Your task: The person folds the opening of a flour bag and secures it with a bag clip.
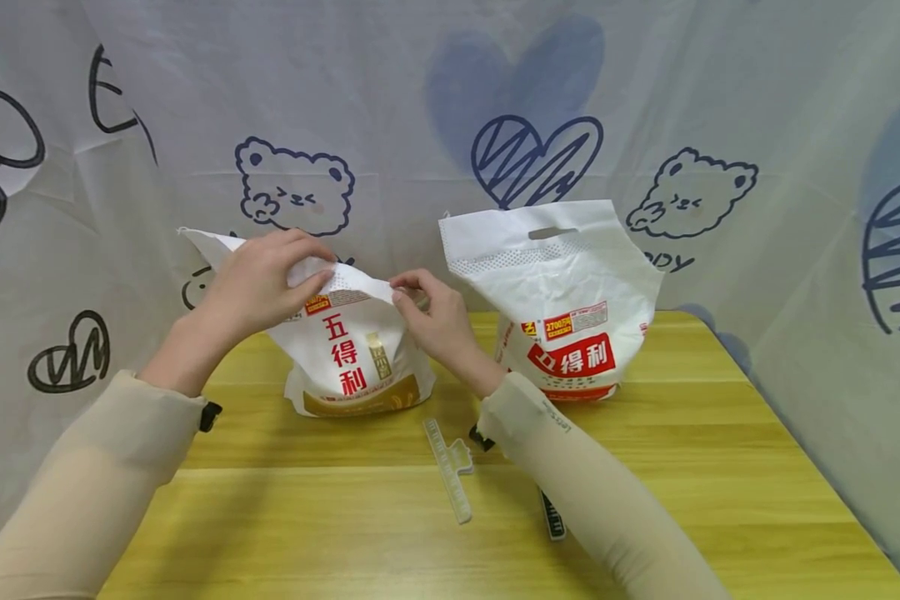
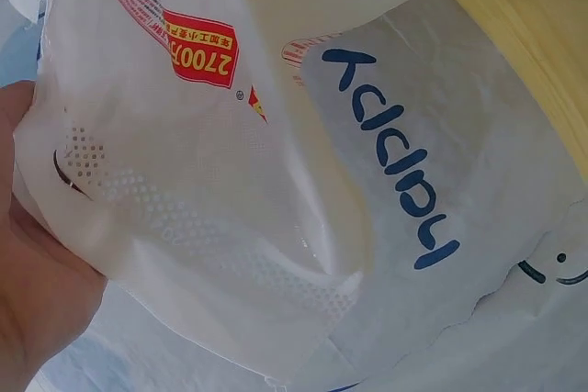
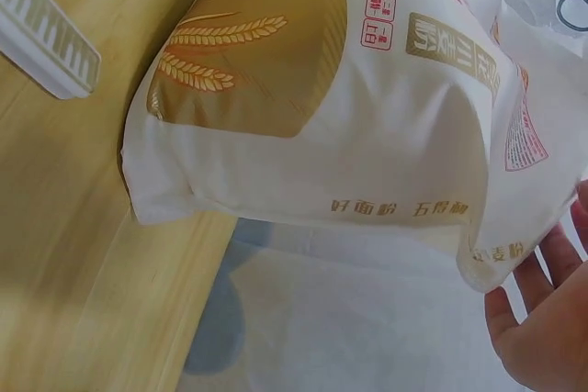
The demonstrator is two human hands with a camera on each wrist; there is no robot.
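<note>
A white flour bag (image 1: 348, 358) with red lettering and a brown-gold base stands upright on the left of the table. My left hand (image 1: 266, 275) grips its top edge near the middle, thumb in front and fingers behind. At the bag's upper right corner, my right hand (image 1: 438, 321) pinches the edge between thumb and fingers. The top edge sags between the hands, while its left corner sticks out past my left hand. In the left wrist view, the flour bag (image 2: 193, 218) shows a dotted band and a handle slit. Wheat ears decorate the flour bag (image 3: 248, 80) in the right wrist view.
A second flour bag (image 1: 577, 283), its handle strip standing up, is on the right behind my right forearm. A white sealing clip (image 1: 447, 475) lies on the table (image 1: 330, 508) in front. A dark clip (image 1: 552, 518) is partly hidden under my right sleeve. A printed curtain (image 1: 405, 108) hangs behind.
</note>
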